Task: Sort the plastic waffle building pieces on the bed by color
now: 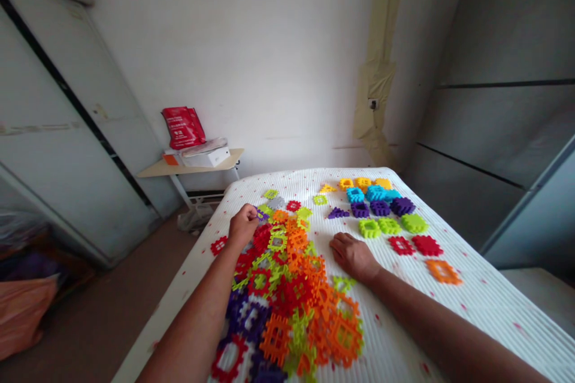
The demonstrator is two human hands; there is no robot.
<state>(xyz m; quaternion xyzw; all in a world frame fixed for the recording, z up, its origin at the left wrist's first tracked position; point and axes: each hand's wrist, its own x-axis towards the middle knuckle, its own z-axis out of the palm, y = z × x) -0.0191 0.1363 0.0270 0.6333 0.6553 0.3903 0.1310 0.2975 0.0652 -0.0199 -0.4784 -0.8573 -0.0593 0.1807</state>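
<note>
Cloth [386,359], white and ribbed, lies under a long heap of mixed-colour plastic pieces [299,290] and, to its right, groups ranked by colour, including a purple row [380,208]. My right hand [353,254] rests between them, contents impossible to tell, while my left grip [244,224] pinches closed on a small purple piece [261,214] by the heap's far left side. I seem to be picking during colour sorting, so the next move calls for carrying it across to the purple row.

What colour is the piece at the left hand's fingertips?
Purple. The piece shows best in the head view, beside the left hand.
</note>
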